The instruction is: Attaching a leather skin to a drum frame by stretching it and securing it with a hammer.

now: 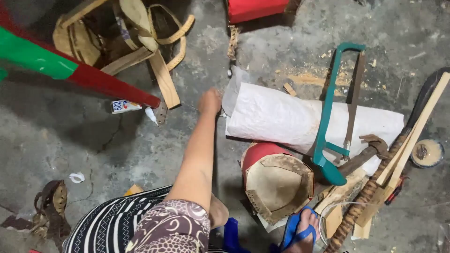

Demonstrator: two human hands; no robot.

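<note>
My left hand (210, 100) reaches out low over the concrete floor, at the left edge of a white woven sack (281, 119). Its fingers curl downward and are hidden behind the back of the hand, so I cannot tell if they grip anything. A thin thread (187, 106) runs on the floor from the hand toward the metal-tipped end of a red and green pole (93, 77). My right hand is out of view. My patterned sleeve (176, 225) and a foot in a blue sandal (302, 227) show at the bottom.
On the sack lies a green-framed hacksaw (328, 126). A red drum-like shell with a leather skin (276, 182) sits near my foot. Wooden sticks (412, 136), a small glue tube (124, 106), leather straps (154, 56) and a red box (255, 8) lie around.
</note>
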